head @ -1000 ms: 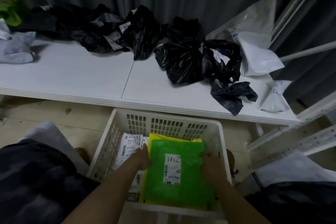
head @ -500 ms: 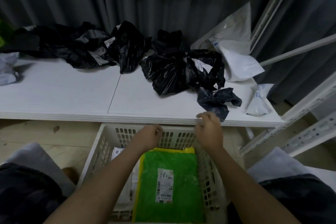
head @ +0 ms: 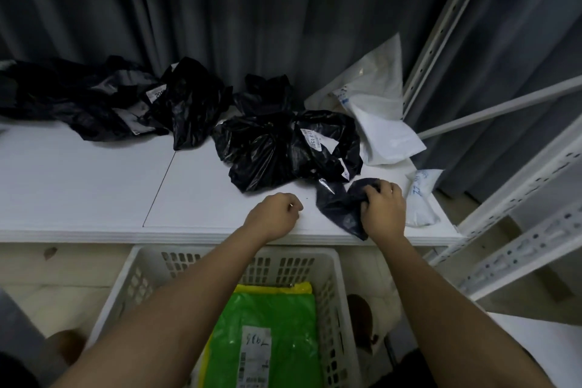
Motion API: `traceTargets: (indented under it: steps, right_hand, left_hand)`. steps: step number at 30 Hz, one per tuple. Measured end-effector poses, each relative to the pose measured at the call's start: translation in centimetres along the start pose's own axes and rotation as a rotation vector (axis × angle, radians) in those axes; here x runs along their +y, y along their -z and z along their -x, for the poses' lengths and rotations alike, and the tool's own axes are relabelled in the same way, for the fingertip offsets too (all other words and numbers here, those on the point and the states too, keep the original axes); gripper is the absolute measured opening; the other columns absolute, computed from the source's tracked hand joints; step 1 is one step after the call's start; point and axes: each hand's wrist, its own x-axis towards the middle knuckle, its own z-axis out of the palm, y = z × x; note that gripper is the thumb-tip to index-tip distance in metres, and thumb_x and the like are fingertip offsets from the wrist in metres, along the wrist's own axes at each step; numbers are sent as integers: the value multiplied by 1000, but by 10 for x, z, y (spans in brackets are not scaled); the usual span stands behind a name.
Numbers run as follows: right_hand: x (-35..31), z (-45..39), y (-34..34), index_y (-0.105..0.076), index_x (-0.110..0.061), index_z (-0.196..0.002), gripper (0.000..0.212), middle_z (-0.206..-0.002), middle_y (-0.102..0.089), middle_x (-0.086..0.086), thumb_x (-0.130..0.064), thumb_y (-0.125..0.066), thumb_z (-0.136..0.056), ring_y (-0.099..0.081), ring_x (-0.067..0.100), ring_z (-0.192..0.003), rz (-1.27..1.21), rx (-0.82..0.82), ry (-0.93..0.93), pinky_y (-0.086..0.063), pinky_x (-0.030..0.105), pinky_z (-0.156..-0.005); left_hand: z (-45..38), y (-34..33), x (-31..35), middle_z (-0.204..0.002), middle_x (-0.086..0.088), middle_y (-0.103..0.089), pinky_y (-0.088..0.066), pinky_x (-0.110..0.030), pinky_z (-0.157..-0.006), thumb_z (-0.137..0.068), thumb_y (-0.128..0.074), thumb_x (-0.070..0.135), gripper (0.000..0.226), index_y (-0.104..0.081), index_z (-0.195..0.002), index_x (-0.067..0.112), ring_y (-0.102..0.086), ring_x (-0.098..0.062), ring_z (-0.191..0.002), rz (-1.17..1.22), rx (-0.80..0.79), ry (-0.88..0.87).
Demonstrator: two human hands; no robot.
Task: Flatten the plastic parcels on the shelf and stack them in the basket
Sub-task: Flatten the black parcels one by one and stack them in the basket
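While the right hand (head: 385, 210) curls its fingers into the small black parcel (head: 341, 206) at the front right of the shelf (head: 78, 186), we see that parcel lying crumpled partly under the palm, its loose end trailing toward the shelf's front edge; so the right grip is clamped on the black plastic. The left hand (head: 273, 215) rests knuckles-up on the shelf just left of the same parcel, fingers curled under and holding nothing, not touching the plastic as far as we can tell. Half a second ago both hands were lower, over the far rim of the basket (head: 338, 299), and the black parcel lay untouched beyond the right hand's fingertips; a second ago both were down in the basket pressing the green parcel (head: 283, 318). Now that green parcel lies flat in the basket, label up, on top of a yellow parcel (head: 296, 287) whose edge shows behind it. Both forearms stretch forward over the basket, the right one angled outward. Behind the gripped parcel sit a heap of larger black parcels (head: 283, 148), and to its right, just beside the hand, a small white parcel (head: 420, 198); a larger white parcel (head: 378, 116) leans against the curtain (head: 220, 9).
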Motion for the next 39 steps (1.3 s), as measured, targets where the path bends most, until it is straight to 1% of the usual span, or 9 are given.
traceTargets:
  steps: [5, 9, 13, 19, 23, 28, 32, 35, 39]
  right_hand:
    - [-21, 6, 42, -65, -3, -105, 25, -106, -61, 16, -14, -57, -84, -44, 37, -110, -115, 37, -12, -36, 42, -91]
    - [-50, 14, 81, -51, -15, -75, 10, -84, -52, 5, -18, -56, -84, -47, 30, -93, -318, -13, 40, -37, 35, -72]
    - [-88, 16, 102, -61, -8, -82, 15, -80, -64, 9, -22, -59, -87, -59, 25, -78, -564, -99, 31, -48, 38, -67]
    - [-149, 24, 82, -63, -6, -93, 17, -84, -64, 8, -22, -58, -94, -61, 25, -84, -798, -315, 1, -46, 32, -68]
    - [-198, 36, 59, -61, -2, -99, 23, -95, -65, 20, -24, -55, -97, -62, 36, -91, -947, -360, -43, -50, 52, -84]
    - [-249, 44, 52, -61, -6, -92, 18, -91, -63, 17, -22, -56, -97, -61, 33, -87, -1089, -285, -15, -50, 48, -82]
    - [-270, 44, 47, -62, -11, -90, 12, -94, -57, 10, -21, -59, -95, -57, 24, -86, -1130, -139, 62, -48, 45, -81]
    - [-280, 37, 36, -64, -10, -99, 9, -97, -52, -2, -16, -62, -92, -55, 18, -95, -1135, -98, 117, -47, 43, -91]
    - [-290, 24, 12, -45, -32, -132, 55, -138, -37, -4, -24, -72, -84, -38, 12, -127, -1094, -358, 131, -35, 32, -106]
  left_hand:
    - [7, -9, 13, -130, -4, -55, -42, -36, -98, -100, -36, 44, 42, -53, -129, 18, -52, -23, -118, 106, 50, 20]
    - [24, -1, 25, -150, -6, -32, -34, -42, -109, -95, -26, 62, 65, -30, -146, 21, -40, -25, -132, 330, 75, 81]
    - [44, 30, 19, -139, -4, -45, -45, -50, -100, -86, -28, 72, 71, -31, -142, 28, -52, -24, -119, 564, 194, 111]
    - [79, 84, -1, -122, -3, -55, -54, -36, -81, -101, -42, 33, 50, -22, -145, 23, -61, -19, -99, 754, 257, 158]
    - [102, 119, -21, -125, -6, -46, -52, -26, -65, -96, -54, 16, 66, -15, -149, 20, -57, -20, -96, 728, 315, 145]
    - [119, 157, -50, -95, 1, -56, -52, -37, -84, -95, -54, 8, 55, -30, -144, 19, -60, -24, -93, 591, 478, 140]
    - [122, 182, -70, -90, 0, -54, -50, -15, -58, -96, -51, 6, 43, -42, -137, 18, -58, -12, -76, 615, 581, 145]
    - [118, 197, -84, -95, 0, -54, -45, -8, -49, -97, -49, 3, 33, -49, -128, 15, -56, -6, -75, 618, 639, 144]
    - [104, 211, -98, -105, -2, -58, -51, -15, -53, -98, -45, 2, 27, -52, -122, 13, -58, -8, -79, 700, 663, 148]
